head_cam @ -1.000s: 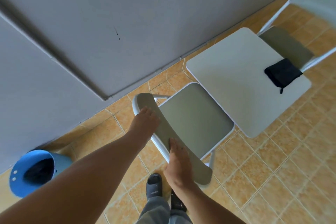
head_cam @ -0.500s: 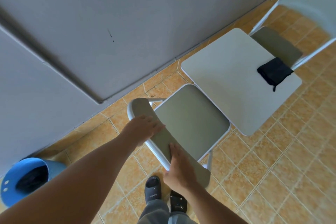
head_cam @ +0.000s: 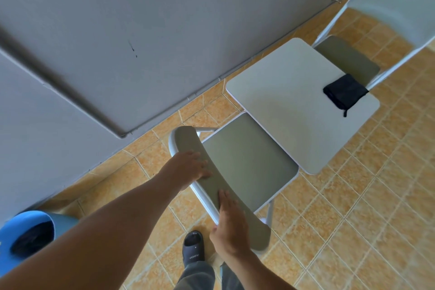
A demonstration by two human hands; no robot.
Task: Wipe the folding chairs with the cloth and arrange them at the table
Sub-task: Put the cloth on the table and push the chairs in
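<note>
Two hands, left (head_cam: pixel 190 165) and right (head_cam: pixel 230 223), lie flat on chair backrest (head_cam: pixel 187 140).

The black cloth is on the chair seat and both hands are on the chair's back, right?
No. The head view shows the black cloth lying on the white table, not the chair seat. The left hand and right hand are on the chair's back.
</note>
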